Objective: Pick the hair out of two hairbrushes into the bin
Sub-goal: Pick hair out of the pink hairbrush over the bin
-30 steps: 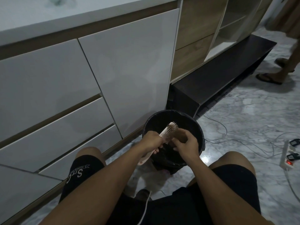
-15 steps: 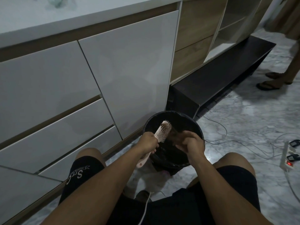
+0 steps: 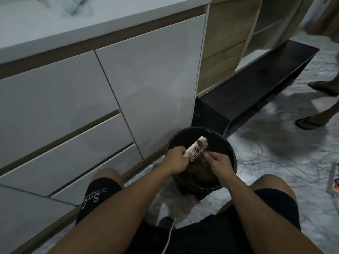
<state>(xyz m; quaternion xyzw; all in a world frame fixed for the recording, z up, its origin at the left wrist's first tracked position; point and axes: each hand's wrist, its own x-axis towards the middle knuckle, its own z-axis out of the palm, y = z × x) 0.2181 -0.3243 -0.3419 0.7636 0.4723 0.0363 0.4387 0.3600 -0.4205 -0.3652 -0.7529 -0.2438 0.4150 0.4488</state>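
A pale pink hairbrush point(image 3: 197, 147) is held over a round black bin point(image 3: 228, 146) lined with a dark bag, on the floor between my knees. My left hand point(image 3: 177, 158) grips the brush by its handle, bristles turned to the right. My right hand point(image 3: 217, 161) is just right of the bristles, above the bin's opening, with its fingertips pinched together near the lower bristles. Whether any hair is between those fingers is too dark to tell. A second hairbrush is not in view.
White cabinet drawers and a door point(image 3: 150, 74) stand close on the left. A low black bench point(image 3: 256, 85) runs behind the bin. Another person's sandalled feet point(image 3: 308, 122) are at the right. Cables and a power strip point(image 3: 333, 177) lie on the marble floor.
The brush has tilted so its bristles face more to the right. My right hand has come back up to the bristles. The other person's feet have shifted at the right.
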